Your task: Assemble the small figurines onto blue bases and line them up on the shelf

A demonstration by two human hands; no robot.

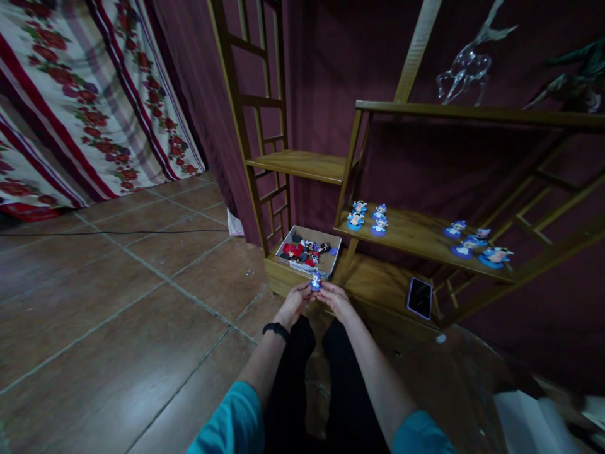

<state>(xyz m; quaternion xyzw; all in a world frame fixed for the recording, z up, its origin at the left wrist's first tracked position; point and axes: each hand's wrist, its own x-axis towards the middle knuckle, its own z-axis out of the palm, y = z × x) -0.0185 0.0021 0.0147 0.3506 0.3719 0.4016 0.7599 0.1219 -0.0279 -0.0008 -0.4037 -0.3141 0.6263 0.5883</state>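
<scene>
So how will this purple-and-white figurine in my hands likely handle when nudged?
The figurine is probably light: it's tiny between the left hand and right hand. It looks stiff, upright without sagging. Similar shelf figurines have broad round bases, so it may slide before tipping.

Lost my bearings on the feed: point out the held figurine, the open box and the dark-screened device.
Held figurine (316, 282): head view, middle of its body.
Open box (317, 236): head view, inner face of its far wall.
Dark-screened device (420, 298): head view, middle of its screen.
</scene>
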